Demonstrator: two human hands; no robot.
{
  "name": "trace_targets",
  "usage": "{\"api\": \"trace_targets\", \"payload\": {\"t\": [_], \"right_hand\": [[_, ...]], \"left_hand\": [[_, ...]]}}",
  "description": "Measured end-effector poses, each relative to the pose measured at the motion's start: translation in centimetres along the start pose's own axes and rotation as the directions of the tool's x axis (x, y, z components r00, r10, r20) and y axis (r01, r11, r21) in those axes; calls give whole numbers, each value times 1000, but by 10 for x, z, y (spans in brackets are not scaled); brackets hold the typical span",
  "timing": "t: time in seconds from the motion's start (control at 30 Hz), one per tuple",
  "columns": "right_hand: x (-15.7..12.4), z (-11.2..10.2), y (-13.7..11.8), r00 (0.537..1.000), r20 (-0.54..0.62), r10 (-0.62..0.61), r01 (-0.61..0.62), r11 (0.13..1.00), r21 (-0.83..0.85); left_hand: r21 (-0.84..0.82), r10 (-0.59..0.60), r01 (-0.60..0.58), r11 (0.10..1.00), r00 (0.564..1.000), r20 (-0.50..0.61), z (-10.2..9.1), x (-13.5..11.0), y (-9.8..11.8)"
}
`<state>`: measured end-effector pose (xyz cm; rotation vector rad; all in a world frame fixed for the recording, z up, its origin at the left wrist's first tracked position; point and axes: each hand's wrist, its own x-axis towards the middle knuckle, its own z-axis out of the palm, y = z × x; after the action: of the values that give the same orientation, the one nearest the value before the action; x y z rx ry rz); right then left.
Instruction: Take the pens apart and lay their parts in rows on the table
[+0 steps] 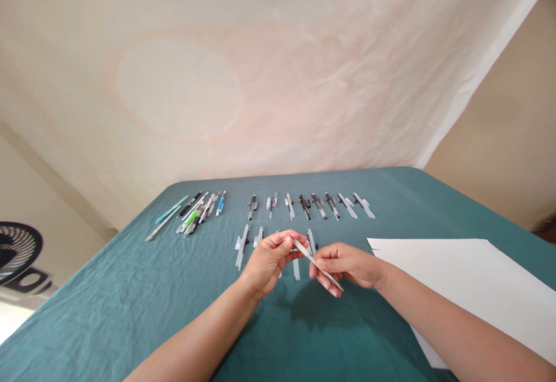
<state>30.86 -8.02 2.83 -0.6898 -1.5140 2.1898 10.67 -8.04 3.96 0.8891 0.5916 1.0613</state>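
Observation:
A slim whitish pen point(305, 250) slants between my two hands above the table, its lower end toward the right. My left hand point(271, 260) pinches the upper end between thumb and fingers. Lower down the barrel, my right hand point(350, 265) has its thumb and fingers closed on the same pen. Behind and below the hands lies a front row of pens with clear strips, such as the pen at its left end point(242, 247); my left hand hides part of this row. Farther back is a row of dark and clear pens point(318, 205), laid side by side.
At the back left lies a loose pile of pens, among them a green pen point(190, 219), a blue pen point(221, 203) and a teal pen point(171, 210). White paper point(452, 278) covers the right side of the green tablecloth point(130, 295). A fan point(17, 252) stands beyond the left edge.

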Motion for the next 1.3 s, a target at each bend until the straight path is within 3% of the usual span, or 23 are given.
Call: {"api": "trace_targets", "payload": {"t": [0.53, 0.8, 0.93, 1.2, 1.3], "right_hand": [[3, 6, 0, 977, -197, -83, 33, 969, -243], [-2, 1, -5, 991, -111, 70, -75, 997, -37], [-3, -2, -6, 992, -107, 61, -59, 998, 25], [4, 9, -1, 960, -245, -134, 63, 959, -278], [4, 10, 0, 959, -250, -134, 61, 958, -281]], "left_hand": [[63, 40, -35, 997, 995, -87, -2, -1, -2], [-61, 69, -85, 994, 971, -229, -13, 7, 8], [-78, 68, -86, 993, 976, -206, -13, 7, 10], [9, 129, -131, 991, 958, -256, -11, 4, 10], [26, 138, -136, 990, 956, -258, -12, 5, 11]]}}
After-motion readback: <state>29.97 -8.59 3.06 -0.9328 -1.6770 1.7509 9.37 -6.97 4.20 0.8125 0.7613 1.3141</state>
